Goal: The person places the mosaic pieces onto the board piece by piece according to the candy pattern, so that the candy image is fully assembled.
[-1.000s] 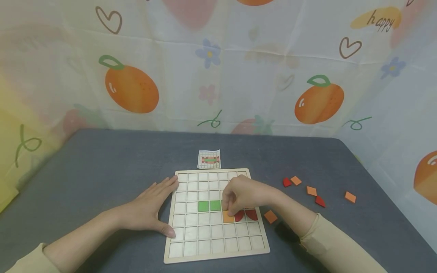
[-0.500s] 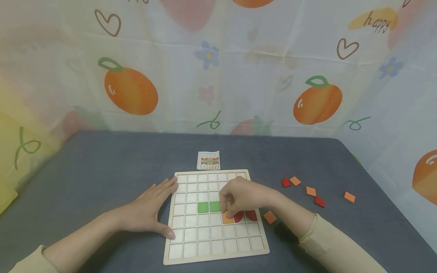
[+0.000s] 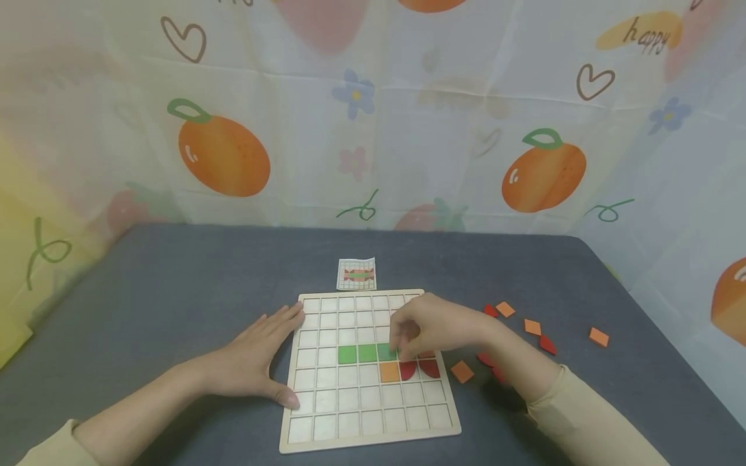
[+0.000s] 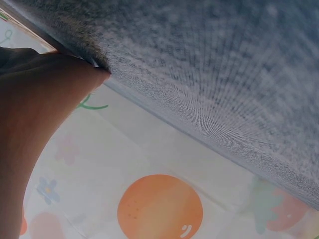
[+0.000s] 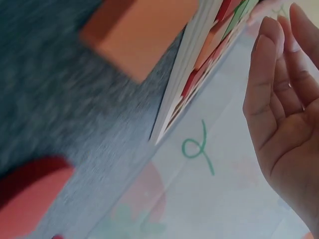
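Green tile (image 3: 385,351) lies in the wooden grid board, right under the fingertips of the person's right hand (image 3: 440,323), as I see it from here. Those fingers are loosely bent with nothing visible between them; whether they touch the tile, I can't tell. They point down at its near right corner, which seems handy for nudging a small flat piece into its cell.

Two more green squares (image 3: 357,354) continue the row leftward, while just nearer the person sit an orange square (image 3: 390,372) and two red curved pieces (image 3: 429,369). Over on the board's left rim, the left hand (image 3: 259,359) rests spread wide, grasping nothing, thumb and fingertips at the edge, probably so the grid board (image 3: 373,443) won't slide.

Farther right on the dark counter (image 3: 233,272), loose orange squares (image 3: 532,327) and red pieces (image 3: 547,344) lie scattered, presumably within that arm's easy reach. A small patterned card (image 3: 357,274) sits just beyond the far edge, apparently placed for glancing at.
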Demonstrator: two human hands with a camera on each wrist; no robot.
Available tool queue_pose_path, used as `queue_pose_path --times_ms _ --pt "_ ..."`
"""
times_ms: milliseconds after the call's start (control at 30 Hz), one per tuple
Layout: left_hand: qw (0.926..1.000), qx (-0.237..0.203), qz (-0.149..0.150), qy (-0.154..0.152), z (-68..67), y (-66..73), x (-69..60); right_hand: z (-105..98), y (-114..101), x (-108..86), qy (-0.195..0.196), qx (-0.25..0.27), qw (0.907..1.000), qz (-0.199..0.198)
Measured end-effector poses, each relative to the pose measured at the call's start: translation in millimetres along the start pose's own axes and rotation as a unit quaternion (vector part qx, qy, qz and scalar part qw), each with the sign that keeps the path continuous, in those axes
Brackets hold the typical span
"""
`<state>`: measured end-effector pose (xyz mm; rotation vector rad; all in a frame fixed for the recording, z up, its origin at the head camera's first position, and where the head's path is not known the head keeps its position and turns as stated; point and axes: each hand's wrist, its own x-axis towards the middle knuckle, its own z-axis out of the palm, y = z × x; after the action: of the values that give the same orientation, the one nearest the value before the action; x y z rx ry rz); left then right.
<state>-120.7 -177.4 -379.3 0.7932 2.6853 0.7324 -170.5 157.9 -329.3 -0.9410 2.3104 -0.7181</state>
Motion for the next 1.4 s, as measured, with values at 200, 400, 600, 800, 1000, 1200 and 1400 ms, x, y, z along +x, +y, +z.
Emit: queue_pose_path --times_ms 200,400,600,800,1000,1200,1400 --pt "1.0 0.003 0.002 0.002 0.2 -0.6 -0.1 -6.9 9.4 -14.4 0.003 0.0 1.0 -0.003" --pt "1.0 0.008 0.003 0.001 0.3 -0.8 0.8 -12.0 23.8 -29.7 0.005 0.012 0.9999 0.002" --pt "1.0 0.007 0.0 0.0 0.3 -0.6 1.3 -14.3 39.9 -43.6 -0.005 0.026 0.9995 0.015" --pt "1.0 0.006 0.001 0.0 0.4 -1.1 0.4 -15.7 49.7 -51.9 -0.017 0.031 0.9985 0.042" --pt "1.0 0.003 0.002 -0.002 0.6 -1.4 -0.1 -16.8 54.9 -55.9 -0.033 0.034 0.9979 0.044" --pt "1.0 0.003 0.002 -0.001 1.5 -2.2 0.3 -16.8 58.2 -55.8 -0.048 0.035 0.9973 0.042" --pt "1.0 0.01 0.002 0.001 2.2 -2.8 0.8 -15.0 58.6 -54.9 -0.05 0.029 0.9975 0.04"
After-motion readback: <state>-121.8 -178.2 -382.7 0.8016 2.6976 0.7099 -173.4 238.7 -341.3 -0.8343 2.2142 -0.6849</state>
